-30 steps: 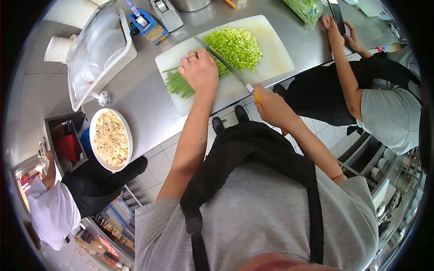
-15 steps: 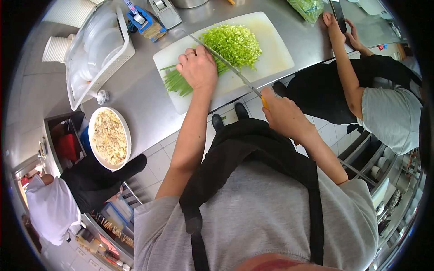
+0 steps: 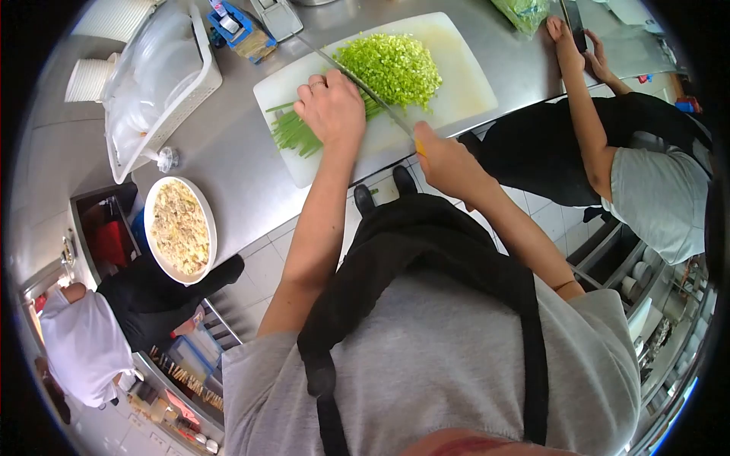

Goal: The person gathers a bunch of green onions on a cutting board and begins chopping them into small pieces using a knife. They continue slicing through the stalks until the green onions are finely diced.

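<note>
Long green stalks (image 3: 295, 131) lie on a white cutting board (image 3: 465, 95), pressed down under my left hand (image 3: 332, 109), whose fingers are curled over their cut end. My right hand (image 3: 452, 163) is wrapped round the yellow handle of a long knife (image 3: 384, 104). The blade runs diagonally across the board, right beside the fingers of my left hand. A heap of chopped green pieces (image 3: 391, 68) rests on the far side of the blade.
On the left are a basket of plastic lids (image 3: 182, 102) and an oval dish of mixed food (image 3: 181, 230). A tape dispenser (image 3: 242, 34) stands beyond the board. One person holds a phone (image 3: 574, 26) at right; another person (image 3: 87, 342) is at lower left.
The knife and my right hand moved outward toward the lower right, then back in toward the board. My left hand stays on the stalks. The whole view has shifted slightly.
</note>
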{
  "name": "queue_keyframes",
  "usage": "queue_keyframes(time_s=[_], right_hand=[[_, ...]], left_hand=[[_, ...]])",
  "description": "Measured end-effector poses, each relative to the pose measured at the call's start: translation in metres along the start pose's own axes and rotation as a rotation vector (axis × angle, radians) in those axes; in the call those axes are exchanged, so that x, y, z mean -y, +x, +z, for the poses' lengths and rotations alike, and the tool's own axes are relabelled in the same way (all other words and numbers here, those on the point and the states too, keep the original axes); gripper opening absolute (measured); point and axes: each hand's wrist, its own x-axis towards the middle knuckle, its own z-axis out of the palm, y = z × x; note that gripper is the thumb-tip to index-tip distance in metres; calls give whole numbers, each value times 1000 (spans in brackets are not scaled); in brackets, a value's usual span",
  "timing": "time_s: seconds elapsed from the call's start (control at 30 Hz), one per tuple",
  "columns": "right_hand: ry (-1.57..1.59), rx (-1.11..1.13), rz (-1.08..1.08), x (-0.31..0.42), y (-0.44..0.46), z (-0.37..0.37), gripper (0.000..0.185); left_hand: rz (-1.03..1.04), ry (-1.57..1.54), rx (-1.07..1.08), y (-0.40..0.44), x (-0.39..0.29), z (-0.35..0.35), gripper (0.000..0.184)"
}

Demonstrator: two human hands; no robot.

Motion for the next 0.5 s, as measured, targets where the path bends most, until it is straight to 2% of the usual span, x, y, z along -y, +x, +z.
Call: queue_keyframes(time_s=[0.1, 0.23, 0.33, 0.43, 0.5], right_hand=[[110, 10, -74, -8, 4, -9, 25], [111, 64, -30, 1, -4, -26, 26], [-36, -9, -91, 10, -23, -39, 27], [-112, 4, -36, 24, -44, -51, 28], [-147, 11, -1, 31, -54, -54, 21]], left_hand=[[27, -23, -54, 0, 4, 1, 10], [8, -31, -5, 0, 5, -2, 11], [29, 3, -38, 0, 4, 1, 9], [35, 12, -20, 0, 3, -1, 10], [32, 13, -8, 0, 2, -3, 10]])
